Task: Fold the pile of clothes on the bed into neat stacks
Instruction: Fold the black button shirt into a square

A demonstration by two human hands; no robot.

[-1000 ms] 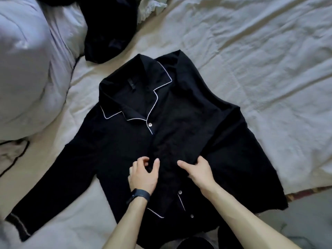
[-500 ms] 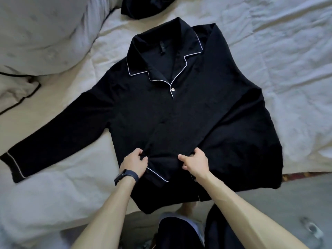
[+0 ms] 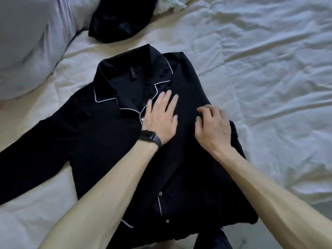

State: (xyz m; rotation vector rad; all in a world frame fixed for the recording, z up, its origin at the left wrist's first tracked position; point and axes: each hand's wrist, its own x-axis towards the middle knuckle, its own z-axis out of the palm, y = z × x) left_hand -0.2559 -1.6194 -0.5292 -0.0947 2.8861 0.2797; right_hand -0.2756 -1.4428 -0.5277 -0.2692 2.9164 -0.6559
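Black shirt [image 3: 107,141] lies collar-up on the bed [image 3: 269,87], under both hands.
Left hand [image 3: 159,119]: fingers straight, pressing flat just below the white-piped collar. Right hand [image 3: 213,130]: fingers bent on the folded-in side, blurred, can't tell if gripping. The other sleeve is spread out.

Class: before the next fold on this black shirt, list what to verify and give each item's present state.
1. Shirt lies front up on the sheet: ok.
2. Left hand flat on the chest, pinning it: ok.
3. Right hand, its grip on the fabric: cannot tell, blurred.
4. Sleeve on the person's left folded in: not ok, stretched out sideways.
5. Other dark garment apart from the shirt: ok.
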